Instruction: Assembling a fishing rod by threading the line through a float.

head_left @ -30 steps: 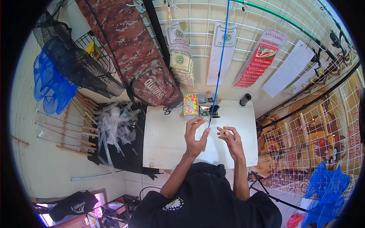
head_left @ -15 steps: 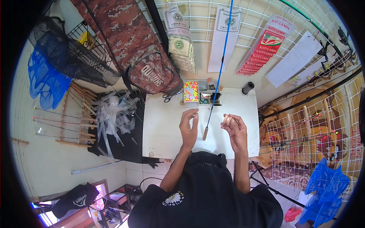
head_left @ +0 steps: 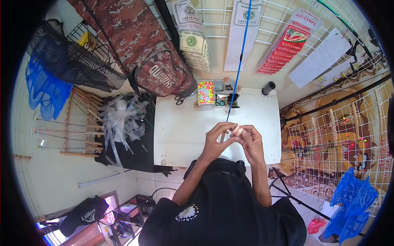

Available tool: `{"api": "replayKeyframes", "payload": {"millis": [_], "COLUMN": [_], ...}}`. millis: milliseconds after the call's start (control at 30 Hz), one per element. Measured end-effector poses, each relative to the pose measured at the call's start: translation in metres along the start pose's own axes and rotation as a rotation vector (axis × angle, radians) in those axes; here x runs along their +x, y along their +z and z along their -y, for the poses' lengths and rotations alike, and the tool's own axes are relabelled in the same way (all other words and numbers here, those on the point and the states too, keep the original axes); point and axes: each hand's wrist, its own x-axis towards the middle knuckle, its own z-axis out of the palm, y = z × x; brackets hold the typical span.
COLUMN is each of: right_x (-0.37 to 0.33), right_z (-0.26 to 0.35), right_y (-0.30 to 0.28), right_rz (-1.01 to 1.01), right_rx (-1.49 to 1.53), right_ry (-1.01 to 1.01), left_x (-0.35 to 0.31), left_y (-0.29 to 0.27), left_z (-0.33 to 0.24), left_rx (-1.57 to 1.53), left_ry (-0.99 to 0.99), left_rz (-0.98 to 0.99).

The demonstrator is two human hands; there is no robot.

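Over the white table (head_left: 180, 135), both my hands meet at a small round pale-pink and white piece that looks like a spool (head_left: 237, 130). My right hand (head_left: 252, 145) grips it between thumb and fingers. My left hand (head_left: 215, 143) has its thumb and fingers closed on the spool's left side. A thin blue fishing rod (head_left: 239, 71) slants down from above toward the table. Its brown handle (head_left: 223, 137) is mostly hidden behind my left hand.
At the table's back stands a tray (head_left: 226, 107) of small tackle, beside a box of bright beads (head_left: 205, 92). Scissors (head_left: 179, 99) lie left of it, a black cylinder (head_left: 268, 88) right. Plastic packaging (head_left: 123, 119) is heaped at the left; a camouflage bag (head_left: 164, 76) hangs above.
My left hand has moved right and down and closed on the spool. My right hand has moved slightly left and lower with it. The view has shifted a little.
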Motion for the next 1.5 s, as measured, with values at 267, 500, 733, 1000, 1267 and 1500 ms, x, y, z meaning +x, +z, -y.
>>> {"api": "replayKeyframes", "payload": {"millis": [267, 500, 733, 1000, 1267, 1500], "right_x": [-0.008, -0.018, -0.026, -0.028, -0.030, -0.031], "right_z": [0.007, 0.015, 0.021, 0.037, 0.038, 0.042], "right_y": [0.007, 0.013, 0.025, 0.031, 0.030, 0.027], "right_rz": [-0.029, -0.054, -0.136, -0.039, -0.021, 0.037], "right_rx": [-0.089, -0.406, -0.725, -1.101, -1.122, -1.186], "right_ry": [0.001, -0.259, -0.555, -0.948, -0.964, -1.009], "left_x": [-0.003, -0.010, -0.013, -0.013, -0.012, -0.013], "left_y": [-0.004, -0.011, -0.013, -0.012, -0.015, -0.014], "left_z": [-0.014, -0.007, -0.009, -0.013, -0.011, -0.011], "left_rx": [0.015, -0.075, -0.268, -0.388, -0.350, -0.247], "left_ry": [-0.018, -0.111, -0.203, -0.201, -0.176, -0.200], "left_rz": [0.010, 0.077, 0.108, 0.088, 0.127, 0.155]}}
